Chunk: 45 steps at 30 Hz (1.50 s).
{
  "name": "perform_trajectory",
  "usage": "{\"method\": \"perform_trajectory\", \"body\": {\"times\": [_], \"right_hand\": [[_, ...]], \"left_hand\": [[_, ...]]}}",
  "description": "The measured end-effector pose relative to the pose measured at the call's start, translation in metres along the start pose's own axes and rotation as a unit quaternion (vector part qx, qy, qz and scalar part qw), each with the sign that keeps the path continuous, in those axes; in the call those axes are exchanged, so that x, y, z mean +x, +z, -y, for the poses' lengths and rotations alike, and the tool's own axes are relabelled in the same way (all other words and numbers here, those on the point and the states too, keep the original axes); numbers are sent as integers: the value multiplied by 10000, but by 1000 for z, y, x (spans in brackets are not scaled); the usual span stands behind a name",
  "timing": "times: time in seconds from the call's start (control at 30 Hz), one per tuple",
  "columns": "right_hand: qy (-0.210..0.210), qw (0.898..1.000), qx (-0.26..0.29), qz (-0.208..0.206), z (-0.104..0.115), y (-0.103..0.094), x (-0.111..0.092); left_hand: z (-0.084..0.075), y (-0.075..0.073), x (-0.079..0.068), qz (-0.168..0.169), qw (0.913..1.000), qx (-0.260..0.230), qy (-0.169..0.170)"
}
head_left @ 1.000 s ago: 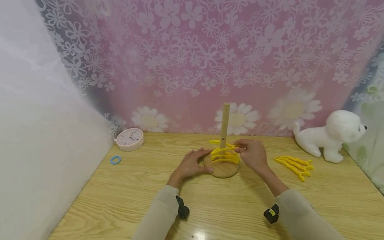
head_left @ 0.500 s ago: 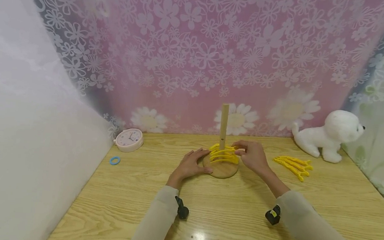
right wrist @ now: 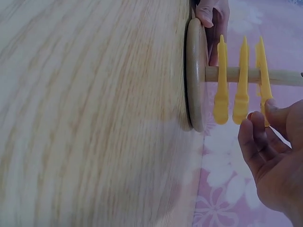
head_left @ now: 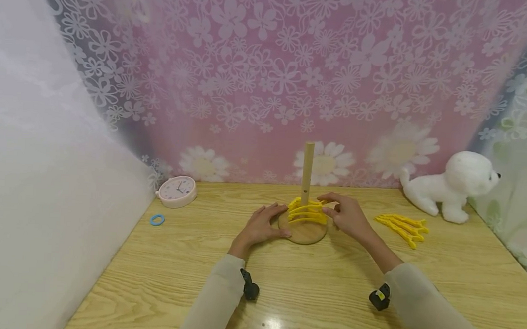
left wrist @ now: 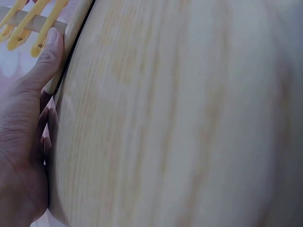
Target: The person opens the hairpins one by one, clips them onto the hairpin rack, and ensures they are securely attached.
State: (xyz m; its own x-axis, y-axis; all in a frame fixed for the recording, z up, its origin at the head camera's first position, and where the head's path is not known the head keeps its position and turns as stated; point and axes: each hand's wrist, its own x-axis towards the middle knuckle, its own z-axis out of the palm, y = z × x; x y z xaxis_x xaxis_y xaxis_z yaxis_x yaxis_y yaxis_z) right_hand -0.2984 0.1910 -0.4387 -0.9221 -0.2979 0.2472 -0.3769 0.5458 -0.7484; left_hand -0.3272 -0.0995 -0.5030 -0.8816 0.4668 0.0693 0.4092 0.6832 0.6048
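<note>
A round wooden base [head_left: 304, 234] with an upright wooden post [head_left: 307, 169] stands on the table. Several curved yellow plastic pieces [head_left: 307, 215] are stacked around the post, low down and slightly spaced. My left hand [head_left: 259, 226] grips the base's left edge, its thumb [left wrist: 53, 45] lying along the rim. On the right of the post, my right hand [head_left: 347, 216] holds the end of the topmost yellow piece [right wrist: 262, 71] between thumb and fingers. Part of that end is hidden by the thumb.
More yellow pieces [head_left: 404, 228] lie in a fan on the table to the right. A white plush dog [head_left: 450, 186] stands behind them. A pink clock [head_left: 178, 192] and a blue ring [head_left: 157, 220] are at the left. A floral curtain [head_left: 267, 85] hangs behind.
The topmost yellow piece has come down around the post and turned into line with those below. My right hand moved slightly with it, its wrist shifting right; my left hand stayed on the base.
</note>
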Motion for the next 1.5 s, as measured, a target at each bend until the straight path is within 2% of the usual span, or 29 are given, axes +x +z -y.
{"method": "perform_trajectory", "body": {"times": [0.37, 0.5, 0.67, 0.97, 1.1, 1.27, 1.5], "right_hand": [[114, 9997, 197, 89, -7, -5, -10], [208, 9990, 396, 85, -16, -12, -20], [410, 9981, 450, 47, -29, -30, -38], [822, 9962, 288, -23, -53, -78, -68], [949, 9953, 93, -176, -63, -95, -82], [1023, 9936, -279, -397, -75, -110, -96], [1369, 9875, -688, -382, -87, -119, -113]], "left_hand": [[0, 1, -1, -17, 10000, 21, 87], [0, 1, -1, -18, 10000, 27, 81], [0, 1, -1, 2, 10000, -25, 88], [1, 1, 1, -5, 10000, -47, 83], [1, 1, 1, 8, 9999, -52, 90], [1, -1, 1, 16, 9999, -111, 31], [1, -1, 0, 4, 9999, -70, 136]]}}
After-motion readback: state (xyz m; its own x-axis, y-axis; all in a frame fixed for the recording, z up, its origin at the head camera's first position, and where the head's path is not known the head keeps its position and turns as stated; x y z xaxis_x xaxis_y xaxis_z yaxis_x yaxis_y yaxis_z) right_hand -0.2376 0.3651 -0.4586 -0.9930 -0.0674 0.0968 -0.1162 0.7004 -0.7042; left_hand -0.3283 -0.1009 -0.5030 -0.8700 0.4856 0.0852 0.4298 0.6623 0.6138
